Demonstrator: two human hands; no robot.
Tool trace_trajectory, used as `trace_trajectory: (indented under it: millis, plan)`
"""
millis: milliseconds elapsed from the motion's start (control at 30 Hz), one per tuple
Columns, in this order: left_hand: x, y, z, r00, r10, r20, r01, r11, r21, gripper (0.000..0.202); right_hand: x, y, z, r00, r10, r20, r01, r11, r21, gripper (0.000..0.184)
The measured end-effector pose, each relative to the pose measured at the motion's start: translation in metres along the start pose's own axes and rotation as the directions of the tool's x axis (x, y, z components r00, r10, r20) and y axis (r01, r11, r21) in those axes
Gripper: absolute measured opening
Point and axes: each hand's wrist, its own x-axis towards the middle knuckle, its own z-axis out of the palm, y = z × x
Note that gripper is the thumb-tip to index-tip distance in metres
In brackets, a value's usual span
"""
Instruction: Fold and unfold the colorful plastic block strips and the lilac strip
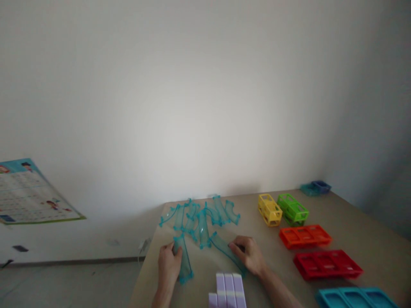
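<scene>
My left hand [169, 264] pinches the left edge of a translucent teal plastic track piece [185, 262], a long strip with small knobs at its corners. Another teal track piece [222, 247] slants down to the right, and my right hand [249, 254] is closed on its right edge, partly covering it. Between and beyond the hands, a similar track piece [203, 229] lies on the table, near a loose spread of several more track pieces [219, 209] close to the wall. Some of these overlap.
Lilac and white blocks [229, 288] stand at the table's near edge. On the right are yellow [269, 209] and green frames [292, 208], an orange tray [305, 236], a red tray [327, 264] and a blue tray [356, 297]. Teal and dark blue pieces [321, 186] sit at the far corner.
</scene>
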Motion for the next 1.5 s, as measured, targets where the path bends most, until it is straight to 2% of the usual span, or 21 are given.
trace_trajectory:
  millis: [167, 333, 467, 633, 700, 867, 900, 967, 1067, 1133, 1233, 1367, 1500]
  plan:
    - [0.001, 0.028, 0.016, 0.992, 0.122, -0.008, -0.121, 0.990, 0.078, 0.024, 0.002, 0.007, 0.000, 0.999, 0.017, -0.039, -0.015, 0.998, 0.054, 0.049]
    - [0.005, 0.057, 0.054, 0.947, 0.261, 0.187, -0.282, 0.954, 0.097, 0.028, 0.005, 0.009, -0.001, 0.989, 0.096, -0.110, -0.089, 0.993, 0.075, 0.053]
    - [0.011, 0.063, 0.075, 0.925, 0.246, 0.288, -0.293, 0.947, 0.132, 0.028, 0.009, 0.012, -0.001, 0.970, 0.173, -0.169, -0.168, 0.985, 0.046, 0.050]
    - [0.022, 0.066, 0.082, 0.927, 0.164, 0.337, -0.228, 0.960, 0.161, 0.014, 0.033, -0.001, 0.001, 0.956, 0.211, -0.206, -0.225, 0.973, -0.045, 0.037]
    - [0.026, 0.070, 0.081, 0.932, 0.135, 0.335, -0.192, 0.971, 0.143, 0.012, 0.049, -0.014, 0.005, 0.951, 0.204, -0.232, -0.232, 0.967, -0.104, 0.038]
    - [0.026, 0.083, 0.062, 0.959, 0.094, 0.266, -0.089, 0.996, -0.030, 0.004, 0.091, -0.046, 0.027, 0.957, 0.204, -0.204, -0.251, 0.938, -0.239, 0.067]
    - [0.023, 0.085, 0.055, 0.965, 0.083, 0.249, -0.064, 0.994, -0.083, 0.003, 0.096, -0.050, 0.031, 0.958, 0.220, -0.182, -0.262, 0.930, -0.257, 0.067]
    - [0.016, 0.086, 0.041, 0.973, 0.056, 0.223, -0.009, 0.978, -0.208, 0.006, 0.104, -0.053, 0.038, 0.955, 0.264, -0.134, -0.291, 0.915, -0.278, 0.057]
    - [-0.001, 0.083, 0.024, 0.979, -0.010, 0.203, 0.095, 0.905, -0.416, 0.021, 0.111, -0.054, 0.039, 0.939, 0.337, -0.073, -0.344, 0.897, -0.276, 0.034]
    - [-0.013, 0.081, 0.017, 0.971, -0.067, 0.228, 0.183, 0.822, -0.540, 0.030, 0.116, -0.053, 0.035, 0.919, 0.392, -0.047, -0.391, 0.886, -0.249, 0.031]
    - [-0.028, 0.080, 0.013, 0.937, -0.134, 0.322, 0.323, 0.680, -0.658, 0.035, 0.122, -0.056, 0.021, 0.883, 0.469, -0.022, -0.466, 0.869, -0.166, 0.031]
    - [-0.043, 0.081, 0.009, 0.886, -0.180, 0.427, 0.452, 0.531, -0.716, 0.037, 0.107, -0.068, -0.001, 0.867, 0.497, 0.027, -0.498, 0.867, 0.022, 0.027]
    - [-0.064, 0.086, 0.003, 0.858, -0.181, 0.481, 0.508, 0.442, -0.739, 0.042, 0.046, -0.087, -0.014, 0.900, 0.427, 0.089, -0.434, 0.852, 0.294, 0.030]
